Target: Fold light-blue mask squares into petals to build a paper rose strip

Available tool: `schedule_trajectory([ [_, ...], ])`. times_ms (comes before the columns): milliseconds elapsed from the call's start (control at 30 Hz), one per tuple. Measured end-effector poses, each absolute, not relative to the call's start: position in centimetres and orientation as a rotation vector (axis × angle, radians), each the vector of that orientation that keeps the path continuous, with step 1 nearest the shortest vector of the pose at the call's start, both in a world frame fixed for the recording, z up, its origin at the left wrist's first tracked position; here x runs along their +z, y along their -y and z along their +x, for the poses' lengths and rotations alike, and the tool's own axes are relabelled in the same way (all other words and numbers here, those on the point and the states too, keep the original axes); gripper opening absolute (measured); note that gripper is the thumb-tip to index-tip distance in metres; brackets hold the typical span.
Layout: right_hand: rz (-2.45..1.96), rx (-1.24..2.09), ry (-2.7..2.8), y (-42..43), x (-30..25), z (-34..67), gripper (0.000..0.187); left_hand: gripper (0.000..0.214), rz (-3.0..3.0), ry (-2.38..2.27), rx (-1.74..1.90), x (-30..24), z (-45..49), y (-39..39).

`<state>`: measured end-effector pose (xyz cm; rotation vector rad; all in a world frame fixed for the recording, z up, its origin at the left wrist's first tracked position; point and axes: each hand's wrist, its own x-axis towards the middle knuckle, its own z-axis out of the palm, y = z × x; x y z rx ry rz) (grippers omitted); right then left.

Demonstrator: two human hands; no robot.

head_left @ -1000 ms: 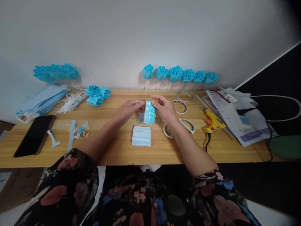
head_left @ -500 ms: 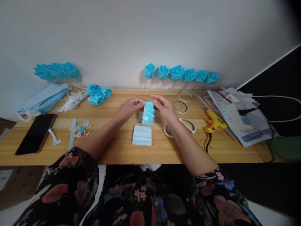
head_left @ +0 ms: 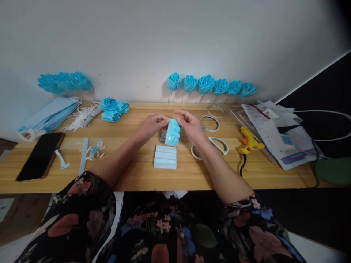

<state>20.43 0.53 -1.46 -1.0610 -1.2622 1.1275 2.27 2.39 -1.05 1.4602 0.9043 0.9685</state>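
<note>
1. Your left hand [head_left: 151, 126] and right hand [head_left: 192, 128] are both pinched onto the folded blue piece [head_left: 172, 133], one on each side, fingertips closed on its top edge.
2. You're holding that piece just above the counter [head_left: 137, 175], roughly mid-counter, with a small grey piece [head_left: 163, 136] right under or behind it. Can't tell if the two touch.
3. Just in front of it, closer to you, there's a stack of pale blue folded strips [head_left: 165, 157] lying flat.
4. Under your right wrist are white-handled scissors [head_left: 216, 144], partly hidden by your arm. Further right is a yellow glue gun [head_left: 248, 140] with its black cord running off the front edge.
5. Two thin rings [head_left: 210, 123] lie behind the scissors, near the wall.
6. A row of blue flowers [head_left: 211, 84] leans against the wall behind your hands, and there's another bunch [head_left: 64, 81] far left.
7. On the left side: loose blue flowers [head_left: 112, 107], a pile of blue face masks [head_left: 49, 116], a black phone [head_left: 41, 155] and cut scraps [head_left: 82, 153].
8. Papers [head_left: 279, 135] are piled at the far right.
</note>
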Motion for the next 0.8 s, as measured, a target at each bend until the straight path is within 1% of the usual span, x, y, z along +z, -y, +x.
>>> schedule_trajectory([
  [200,-1.073,1.225,1.191,-0.36,-0.99,20.61,0.048,0.031,1.442,-0.925,0.977,-1.09,2.10,-2.46],
  [367,-1.079,1.194,1.241,-0.46,-1.42,20.42,0.049,0.030,1.444,-0.901,0.973,-1.20,2.16,-2.46],
  [533,-1.082,1.146,1.257,-0.71,-1.79,20.50,0.046,0.032,1.444,-0.906,0.970,-1.09,2.22,-2.42],
  [800,-1.062,1.322,1.159,-0.22,-0.99,20.54,0.050,0.034,1.336,-0.917,1.079,-1.49,1.94,-3.05],
])
